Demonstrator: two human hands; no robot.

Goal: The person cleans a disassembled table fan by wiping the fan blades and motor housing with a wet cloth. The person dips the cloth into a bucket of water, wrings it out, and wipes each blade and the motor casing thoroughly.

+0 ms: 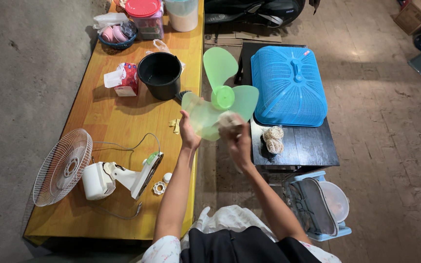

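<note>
I hold a translucent green three-blade fan propeller [221, 97] up in front of me. My left hand [188, 131] grips the edge of its lower left blade. My right hand [237, 138] is blurred and presses a pale cloth against the lower blade near the hub. On the yellow table [118, 117] to my left lies a white desk fan [105, 178] on its side, its rear wire grille [62, 166] still attached. A small white ring nut [159, 187] and a white cap [167, 177] lie beside the fan's base.
A black bucket [160, 74], a tissue pack [125, 79], a bowl of cups [117, 34] and plastic containers [144, 17] stand farther along the table. A blue mesh food cover [288, 85] and twine balls [273, 139] sit on a dark side table [308, 146]. A lidded bin [317, 204] is below.
</note>
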